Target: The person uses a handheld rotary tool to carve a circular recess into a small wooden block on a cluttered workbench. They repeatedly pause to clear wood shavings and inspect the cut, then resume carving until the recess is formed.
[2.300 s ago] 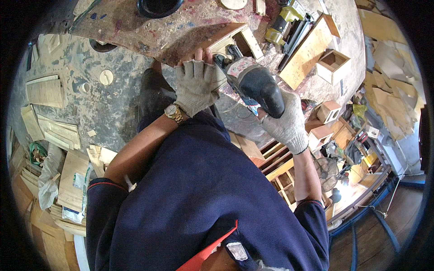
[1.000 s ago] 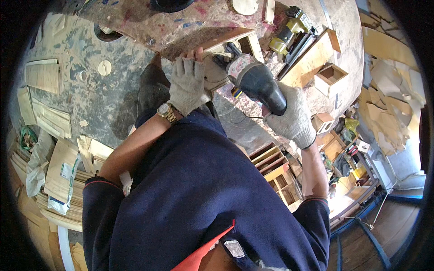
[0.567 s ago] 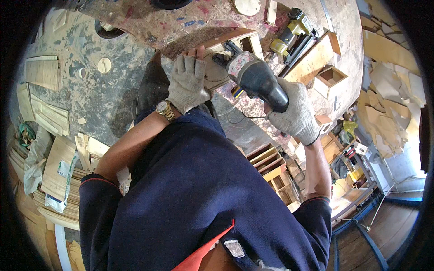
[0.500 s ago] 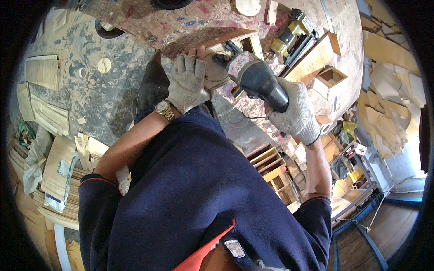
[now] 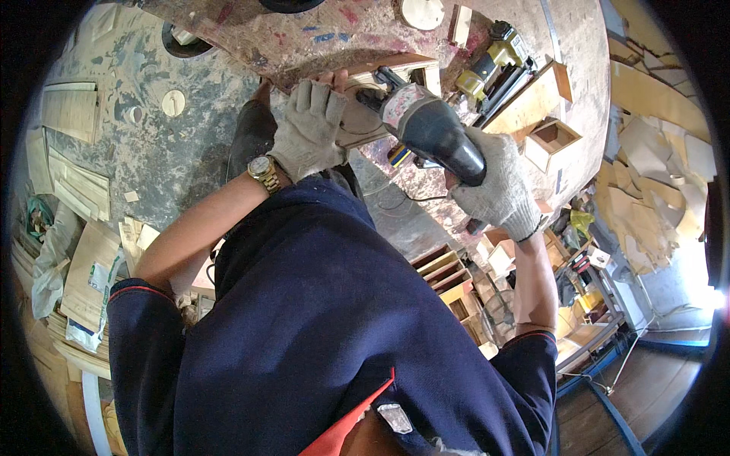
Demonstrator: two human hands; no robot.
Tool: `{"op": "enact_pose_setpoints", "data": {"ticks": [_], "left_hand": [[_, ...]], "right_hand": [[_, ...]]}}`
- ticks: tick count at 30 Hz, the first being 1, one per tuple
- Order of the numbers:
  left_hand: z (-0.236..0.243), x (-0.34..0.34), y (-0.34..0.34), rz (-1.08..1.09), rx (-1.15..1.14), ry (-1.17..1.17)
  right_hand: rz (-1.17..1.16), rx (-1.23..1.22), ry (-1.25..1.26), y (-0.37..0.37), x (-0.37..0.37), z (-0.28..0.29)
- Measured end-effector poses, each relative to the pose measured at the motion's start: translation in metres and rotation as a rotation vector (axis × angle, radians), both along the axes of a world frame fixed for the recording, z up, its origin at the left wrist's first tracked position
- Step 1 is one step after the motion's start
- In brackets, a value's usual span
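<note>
Wood boards lie far to the left on the grey floor, with a wood disc near them. Next, from far away, I see the left hand in a pale glove, with a gold watch on its wrist. Its fingers lie side by side at the left end of the box. Its thumb is hidden, so I can't tell how tight they hold.

The box is just right of those fingers, on the tabletop, and its long side runs left to right. The black tool slants, with its head up and left over the box and its back end in the right hand. That hand's fingers wrap round it. So the box is up and left of the right hand; the left hand is nearer. I can't see if the tool touches wood. Farther right are a yellow nail gun and a small box.
</note>
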State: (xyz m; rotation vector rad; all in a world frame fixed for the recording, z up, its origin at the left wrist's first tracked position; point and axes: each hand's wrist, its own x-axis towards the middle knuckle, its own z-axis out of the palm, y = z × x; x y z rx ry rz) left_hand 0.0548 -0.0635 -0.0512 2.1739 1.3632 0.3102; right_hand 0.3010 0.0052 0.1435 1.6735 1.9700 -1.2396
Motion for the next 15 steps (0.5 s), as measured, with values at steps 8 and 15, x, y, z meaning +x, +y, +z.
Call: {"op": "enact_pose_setpoints", "data": {"ticks": [8,15], "left_hand": [[-0.0038,-0.0072,0.0052,-0.054,0.002,0.057],[-0.0043,-0.0105,0.0086,-0.072,0.023,0.034]], "right_hand": [[0.003,-0.025,0.01,0.0066,-0.0028,0.0004],[0.008,-0.018,0.019,0.0104,-0.0088,0.0028]]}}
